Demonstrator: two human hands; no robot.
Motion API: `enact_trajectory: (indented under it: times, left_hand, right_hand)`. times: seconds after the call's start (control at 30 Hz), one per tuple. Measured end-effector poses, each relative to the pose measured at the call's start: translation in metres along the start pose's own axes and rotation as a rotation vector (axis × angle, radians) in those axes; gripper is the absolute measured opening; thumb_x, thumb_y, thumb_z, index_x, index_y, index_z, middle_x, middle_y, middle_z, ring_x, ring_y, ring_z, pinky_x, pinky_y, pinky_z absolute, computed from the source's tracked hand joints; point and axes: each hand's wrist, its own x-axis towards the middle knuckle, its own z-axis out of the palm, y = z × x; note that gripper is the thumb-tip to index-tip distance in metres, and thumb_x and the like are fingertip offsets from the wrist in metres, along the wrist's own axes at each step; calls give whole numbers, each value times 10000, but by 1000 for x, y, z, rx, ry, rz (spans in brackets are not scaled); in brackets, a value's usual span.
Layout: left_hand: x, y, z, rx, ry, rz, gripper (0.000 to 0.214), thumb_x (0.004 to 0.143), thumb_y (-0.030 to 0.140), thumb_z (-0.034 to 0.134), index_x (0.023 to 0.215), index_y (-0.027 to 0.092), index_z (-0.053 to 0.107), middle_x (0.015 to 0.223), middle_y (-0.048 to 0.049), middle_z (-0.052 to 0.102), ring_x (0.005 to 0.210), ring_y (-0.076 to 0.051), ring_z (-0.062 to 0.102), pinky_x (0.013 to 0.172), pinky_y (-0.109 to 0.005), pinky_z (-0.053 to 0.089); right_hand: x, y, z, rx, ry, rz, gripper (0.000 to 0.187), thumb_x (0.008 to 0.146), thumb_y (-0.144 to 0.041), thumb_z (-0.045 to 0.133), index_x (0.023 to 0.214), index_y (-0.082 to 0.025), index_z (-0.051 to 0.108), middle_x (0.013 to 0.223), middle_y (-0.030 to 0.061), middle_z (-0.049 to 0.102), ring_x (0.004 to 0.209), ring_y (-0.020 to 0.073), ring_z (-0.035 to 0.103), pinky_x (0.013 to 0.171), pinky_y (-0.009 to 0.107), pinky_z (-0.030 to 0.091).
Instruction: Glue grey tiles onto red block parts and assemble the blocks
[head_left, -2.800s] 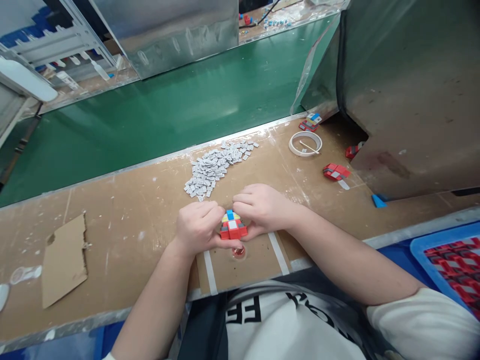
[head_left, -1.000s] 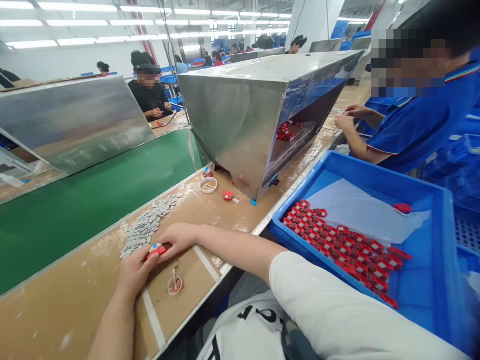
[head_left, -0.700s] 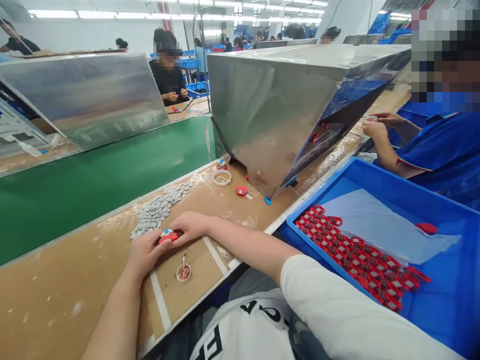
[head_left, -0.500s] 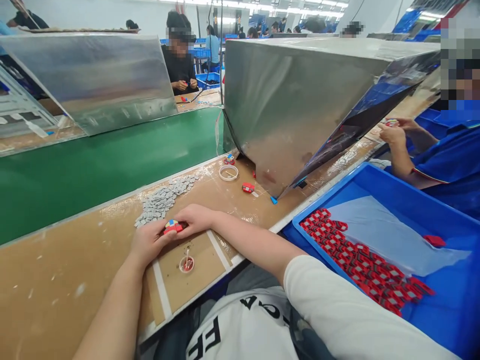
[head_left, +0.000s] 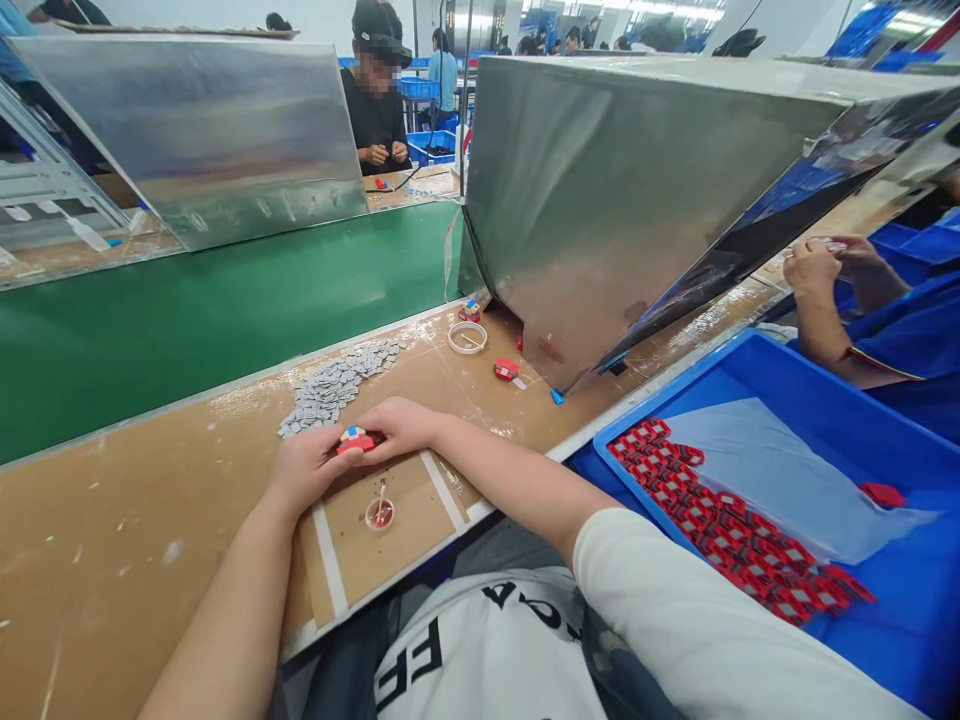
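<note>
Both my left hand [head_left: 307, 462] and my right hand [head_left: 401, 425] are closed around one small red toy piece [head_left: 355, 440] with blue and yellow patches on top. They hold it just above the brown work surface, and the fingers cover its ends. Right behind my hands spreads a heap of flat grey chips [head_left: 337, 385]. On the near side stands a small round cup [head_left: 380, 514] with red content and a thin white stick in it.
A metal box [head_left: 637, 200] leans over the bench at the right. Near its foot lie a white ring [head_left: 467, 337] and a red piece [head_left: 506, 370]. A blue bin [head_left: 900, 600] beside me holds rows of red pieces [head_left: 720, 520]. A co-worker's hands [head_left: 821, 265] are at far right.
The view has shifted a little, so the scene sits slightly farther right. My hands keep their hold on the red toy piece, with little visible movement.
</note>
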Motion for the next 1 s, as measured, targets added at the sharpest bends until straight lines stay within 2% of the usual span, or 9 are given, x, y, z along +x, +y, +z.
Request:
enact_trajectory:
  times: [0.3, 0.63, 1.0]
  left_hand:
    - [0, -3, 0, 17, -1, 28, 576, 920, 742, 473, 692, 218, 541, 646, -12, 595, 622, -184, 519, 616, -306, 306]
    - [-1, 0, 0, 10, 15, 43, 607, 923, 766, 469, 674, 214, 519, 643, -22, 597, 625, -181, 504, 619, -310, 286]
    - [-2, -3, 3, 22, -7, 11, 648, 917, 812, 435, 695, 211, 533, 672, -19, 602, 640, -183, 501, 635, -316, 264]
  right_hand:
    - [-1, 1, 2, -21, 8, 3, 453, 964, -573, 648, 752, -210, 480, 757, 14, 618, 682, 141, 452, 654, 283, 236]
    - [-2, 3, 3, 5, 27, -18, 472, 956, -603, 617, 747, -217, 446, 701, -25, 531, 638, 125, 394, 641, 282, 225]
    - [-3, 8, 10, -37, 50, -12, 487, 950, -635, 639, 745, -210, 514, 728, 4, 616, 660, 146, 473, 639, 280, 236]
